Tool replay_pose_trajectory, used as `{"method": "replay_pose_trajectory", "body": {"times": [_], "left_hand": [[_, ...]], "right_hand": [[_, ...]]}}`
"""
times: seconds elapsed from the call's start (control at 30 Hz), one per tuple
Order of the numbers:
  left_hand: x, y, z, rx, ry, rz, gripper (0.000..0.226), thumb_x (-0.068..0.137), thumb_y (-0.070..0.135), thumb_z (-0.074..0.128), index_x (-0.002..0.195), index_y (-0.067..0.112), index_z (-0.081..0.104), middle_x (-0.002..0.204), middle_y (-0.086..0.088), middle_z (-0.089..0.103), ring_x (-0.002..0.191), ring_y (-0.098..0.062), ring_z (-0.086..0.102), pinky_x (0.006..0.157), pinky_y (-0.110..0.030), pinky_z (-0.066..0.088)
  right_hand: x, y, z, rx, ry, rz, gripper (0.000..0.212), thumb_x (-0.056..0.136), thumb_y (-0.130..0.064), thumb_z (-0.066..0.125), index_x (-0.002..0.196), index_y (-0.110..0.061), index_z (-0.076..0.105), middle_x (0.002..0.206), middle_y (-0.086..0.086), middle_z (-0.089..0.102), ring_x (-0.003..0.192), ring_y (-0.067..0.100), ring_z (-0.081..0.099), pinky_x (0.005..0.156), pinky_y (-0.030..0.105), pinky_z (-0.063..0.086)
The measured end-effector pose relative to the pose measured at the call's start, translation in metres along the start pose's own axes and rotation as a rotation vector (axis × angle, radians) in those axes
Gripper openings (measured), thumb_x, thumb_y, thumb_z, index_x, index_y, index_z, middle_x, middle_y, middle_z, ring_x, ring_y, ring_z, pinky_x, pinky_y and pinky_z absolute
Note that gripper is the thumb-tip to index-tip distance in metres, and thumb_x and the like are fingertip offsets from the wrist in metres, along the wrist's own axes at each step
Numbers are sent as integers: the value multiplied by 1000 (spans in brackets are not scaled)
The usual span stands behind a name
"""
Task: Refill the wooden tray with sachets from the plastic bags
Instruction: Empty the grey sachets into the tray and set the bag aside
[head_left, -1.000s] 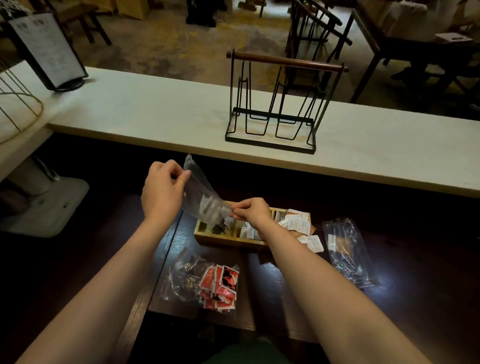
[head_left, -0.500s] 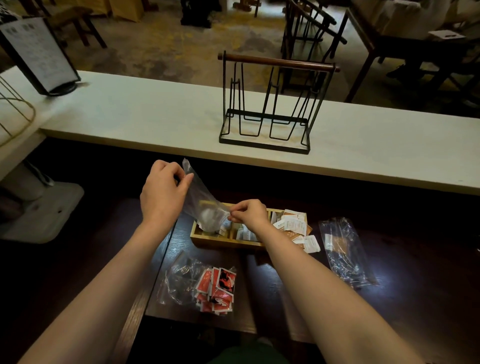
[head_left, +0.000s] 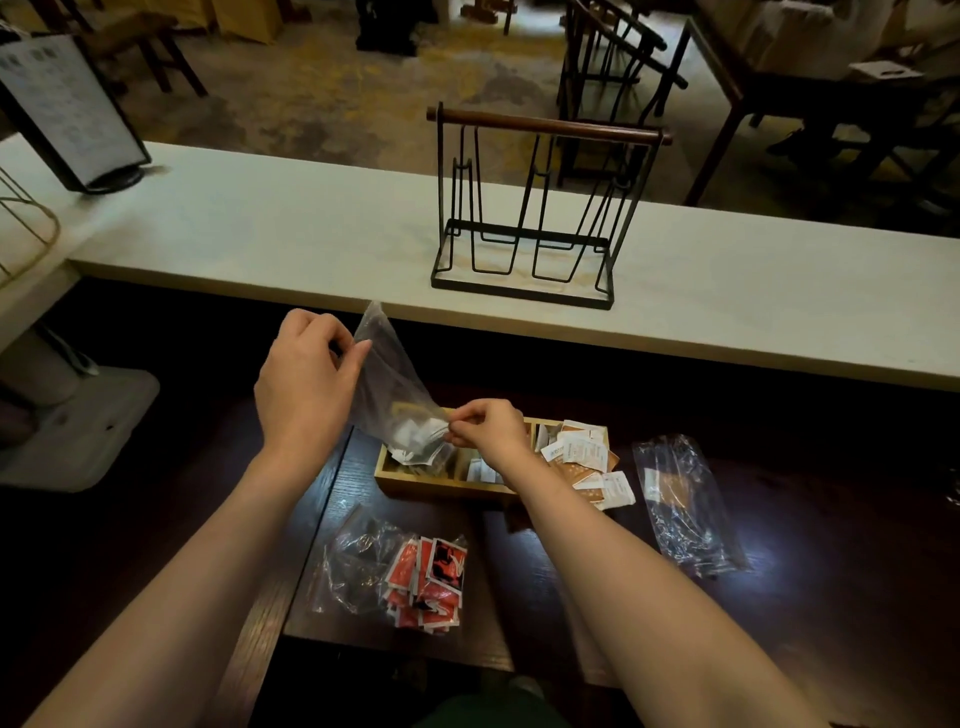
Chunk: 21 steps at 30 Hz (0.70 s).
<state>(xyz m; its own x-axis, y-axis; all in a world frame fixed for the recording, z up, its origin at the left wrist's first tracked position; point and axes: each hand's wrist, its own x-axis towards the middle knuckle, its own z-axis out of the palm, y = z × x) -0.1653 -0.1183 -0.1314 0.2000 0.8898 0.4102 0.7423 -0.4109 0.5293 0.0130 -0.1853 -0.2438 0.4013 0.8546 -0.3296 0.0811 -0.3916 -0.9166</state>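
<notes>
A wooden tray (head_left: 441, 483) with compartments sits on the dark table. My left hand (head_left: 306, 387) pinches the upper corner of a clear plastic bag (head_left: 389, 395), held tilted mouth-down over the tray's left compartment. My right hand (head_left: 488, 428) pinches the bag's lower edge. White sachets (head_left: 415, 444) sit at the bag's mouth and in the compartment below. White and orange sachets (head_left: 576, 452) heap over the tray's right end, some spilled onto the table. A second bag with red and black sachets (head_left: 426, 582) lies nearer me.
A crumpled, almost empty plastic bag (head_left: 680, 504) lies right of the tray. Behind runs a pale raised counter (head_left: 311, 239) carrying a black wire rack (head_left: 535, 208) and a menu stand (head_left: 67, 114). A white machine base (head_left: 78, 426) stands at the left.
The bag has tipped lower over the tray's left compartment, and its white sachets have slid down to the mouth. Both hands have kept their hold.
</notes>
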Motion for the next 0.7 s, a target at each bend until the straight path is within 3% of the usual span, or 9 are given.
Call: {"method": "replay_pose_trajectory", "body": {"times": [0.13,0.23,0.3,0.47,0.6,0.7], "left_hand": [[-1,0,-2,-36,41,-1,21,86,33,64,74,20,53,88,8,49,66,-10,49,54,-20,31],[0,-2,0,-63,51,2,21,88,32,62,75,19,53,89,7,49,66,-10,48,56,-22,34],[-1,-5,5,-73,54,-10,20,91,32,57,78,18,51,88,6,49,66,-10,47,54,-21,31],[-14,-15,29,-101,-20,-69,13,94,30,51,91,17,53,92,3,50,74,-14,49,62,-33,37],[-43,-11,70,-80,-271,17,12,93,28,54,92,16,57,95,0,53,79,-18,54,66,-35,43],[-73,-2,106,-109,-555,89,10,93,23,54,97,15,58,99,-1,56,89,-20,57,76,-35,47]], "right_hand": [[-6,1,-2,-38,55,-70,12,87,-5,63,89,-15,71,74,-1,70,69,12,71,68,21,58],[-10,0,-9,-178,121,-143,13,88,-14,63,96,-19,72,80,-6,69,73,10,66,67,22,55],[-14,-2,-17,-333,158,-227,15,89,-18,62,98,-23,73,86,-9,66,78,5,61,65,14,47],[-33,0,-65,-384,376,-337,6,87,-19,66,88,-18,72,85,-6,64,76,-1,56,67,5,40],[-57,20,-115,-382,618,-329,5,84,-17,68,79,-19,69,77,-7,59,70,1,54,62,9,38],[-72,42,-143,-373,749,-259,6,83,-12,69,77,-14,70,77,2,61,71,16,57,65,26,44]]}}
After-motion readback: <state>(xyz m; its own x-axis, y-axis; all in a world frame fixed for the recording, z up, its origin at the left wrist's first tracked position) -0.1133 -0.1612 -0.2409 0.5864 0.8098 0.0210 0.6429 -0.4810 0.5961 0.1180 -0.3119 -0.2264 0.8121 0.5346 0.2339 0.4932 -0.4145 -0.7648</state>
